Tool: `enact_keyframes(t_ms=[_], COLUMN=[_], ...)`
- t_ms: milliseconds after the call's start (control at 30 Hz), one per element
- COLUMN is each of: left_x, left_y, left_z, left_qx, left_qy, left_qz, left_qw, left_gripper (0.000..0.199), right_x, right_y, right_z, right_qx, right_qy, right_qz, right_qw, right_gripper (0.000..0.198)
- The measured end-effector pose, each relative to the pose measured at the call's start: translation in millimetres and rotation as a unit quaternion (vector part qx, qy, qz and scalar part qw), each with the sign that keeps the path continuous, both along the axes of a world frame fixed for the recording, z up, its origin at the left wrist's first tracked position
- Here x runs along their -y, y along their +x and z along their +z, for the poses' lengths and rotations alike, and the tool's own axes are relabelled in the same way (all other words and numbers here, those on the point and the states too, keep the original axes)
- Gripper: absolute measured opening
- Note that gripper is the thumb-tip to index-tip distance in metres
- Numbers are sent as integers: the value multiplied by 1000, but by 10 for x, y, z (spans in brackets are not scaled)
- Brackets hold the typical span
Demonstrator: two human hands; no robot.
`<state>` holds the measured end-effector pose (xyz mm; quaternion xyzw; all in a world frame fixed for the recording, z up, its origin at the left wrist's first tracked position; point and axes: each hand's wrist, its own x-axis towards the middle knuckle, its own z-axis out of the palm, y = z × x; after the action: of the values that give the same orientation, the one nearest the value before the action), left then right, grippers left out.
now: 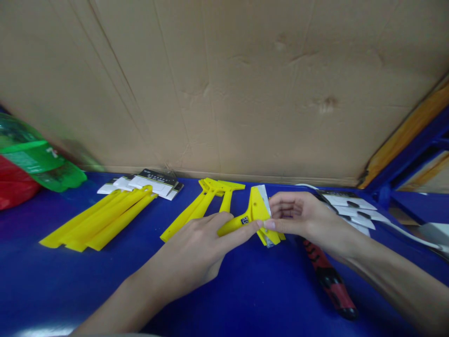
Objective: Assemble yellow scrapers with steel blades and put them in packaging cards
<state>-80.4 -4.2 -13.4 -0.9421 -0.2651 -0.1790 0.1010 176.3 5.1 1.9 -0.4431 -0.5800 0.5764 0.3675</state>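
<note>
A yellow scraper (258,205) with a silvery metal blade (264,193) along its head is held over the blue table. My left hand (198,245) is closed round its handle, the index finger stretched toward the head. At the blade side, my right hand (307,217) pinches the head's edge, thumb in front and fingers curled behind; exactly what its fingertips grip is partly hidden. Just behind the left hand lie several yellow scraper handles (210,189) with wide heads. A red and black tool handle (329,278) lies below my right forearm, its far end covered.
Yellow tubular pieces (101,217) lie at the left beside black and white printed cards (154,181). More cards (351,206) and a white cable (409,231) are at the right. A green bottle (42,159) rests on its side at far left. Cardboard (224,84) walls the back.
</note>
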Motion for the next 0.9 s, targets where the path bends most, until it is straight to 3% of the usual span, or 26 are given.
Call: enact_keyframes(t_ms=[433, 633, 900], left_x=[-3, -23, -30], left_y=[4, 16, 20], left_z=[4, -28, -30], left_qx=[22, 53, 76], left_qy=[-17, -28, -5], left_qz=[-19, -32, -51], left_qw=[999, 998, 996], left_gripper=[53, 43, 39], right_x=[-13, -3, -19], right_y=[30, 22, 58], right_z=[13, 5, 26], right_qx=[-7, 11, 45], right_qy=[-16, 10, -14], right_qz=[8, 4, 39], right_qw=[1000, 1000, 998], right_gripper=[39, 37, 34])
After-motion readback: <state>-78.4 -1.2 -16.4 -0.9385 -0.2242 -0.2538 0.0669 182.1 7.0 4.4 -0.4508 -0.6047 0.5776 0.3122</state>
